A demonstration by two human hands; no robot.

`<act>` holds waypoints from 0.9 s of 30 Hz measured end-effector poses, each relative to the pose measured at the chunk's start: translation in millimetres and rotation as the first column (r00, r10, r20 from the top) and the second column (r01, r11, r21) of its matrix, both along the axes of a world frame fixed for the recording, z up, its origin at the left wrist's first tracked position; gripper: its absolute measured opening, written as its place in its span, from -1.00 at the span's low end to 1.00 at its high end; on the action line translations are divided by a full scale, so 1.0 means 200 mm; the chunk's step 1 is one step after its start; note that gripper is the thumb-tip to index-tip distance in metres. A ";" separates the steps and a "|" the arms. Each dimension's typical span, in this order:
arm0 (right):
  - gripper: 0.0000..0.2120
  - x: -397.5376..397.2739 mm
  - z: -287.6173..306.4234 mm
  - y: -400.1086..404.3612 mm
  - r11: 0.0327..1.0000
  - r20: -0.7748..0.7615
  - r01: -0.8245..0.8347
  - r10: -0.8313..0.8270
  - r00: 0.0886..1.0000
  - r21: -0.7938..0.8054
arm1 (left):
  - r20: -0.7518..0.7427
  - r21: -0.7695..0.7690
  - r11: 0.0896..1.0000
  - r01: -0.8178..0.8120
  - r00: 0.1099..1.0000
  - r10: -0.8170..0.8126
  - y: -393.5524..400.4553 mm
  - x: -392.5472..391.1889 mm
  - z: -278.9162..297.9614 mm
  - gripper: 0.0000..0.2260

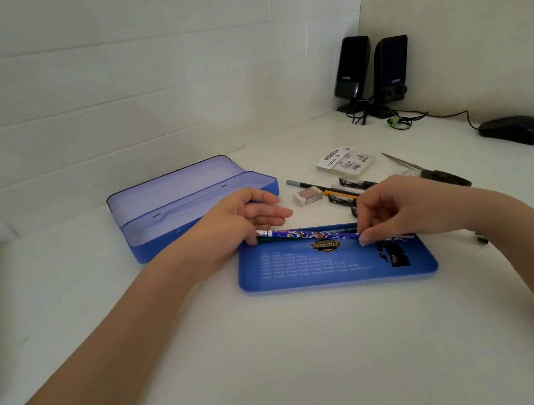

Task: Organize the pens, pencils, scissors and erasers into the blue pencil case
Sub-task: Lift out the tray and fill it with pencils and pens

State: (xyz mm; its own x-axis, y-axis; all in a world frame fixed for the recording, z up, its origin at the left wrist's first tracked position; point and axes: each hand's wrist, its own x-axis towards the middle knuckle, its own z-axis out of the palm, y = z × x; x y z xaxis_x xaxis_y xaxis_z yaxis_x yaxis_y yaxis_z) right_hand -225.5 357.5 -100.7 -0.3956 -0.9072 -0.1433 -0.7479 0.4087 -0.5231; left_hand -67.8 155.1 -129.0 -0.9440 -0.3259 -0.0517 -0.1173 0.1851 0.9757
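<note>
Left hand (pixel 240 221), thumb curled over the eraser end of the blue patterned pencils (pixel 305 234), fingers stretched out flat. Right hand (pixel 401 208), pinching the pencils' other end. Pencils level across the far edge of the blue tray (pixel 335 272). Behind the left hand, blue pencil case (pixel 170 213), lid up, on the white desk (pixel 281 356). Near the right hand: white eraser (pixel 307 195), pens (pixel 343 191), scissors (pixel 427 171). In the corner, 2 black speakers (pixel 373 75), and a mouse (pixel 516 131).
</note>
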 end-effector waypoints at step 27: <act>-0.86 -0.16 -0.07 0.02 0.866 -0.385 0.480 -0.494 0.779 -0.140 | 0.009 -0.262 0.958 0.113 0.993 -0.114 0.04 0.02 0.00 -0.66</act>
State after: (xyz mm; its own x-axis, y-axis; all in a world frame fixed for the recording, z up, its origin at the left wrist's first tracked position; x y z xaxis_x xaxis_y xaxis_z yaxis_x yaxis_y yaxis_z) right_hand -257.0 362.4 -114.0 -0.8015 -0.5791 0.1490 -0.5973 0.7632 -0.2465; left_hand -64.8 162.9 -129.3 -0.9756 -0.2180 0.0267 -0.0753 0.4461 0.8918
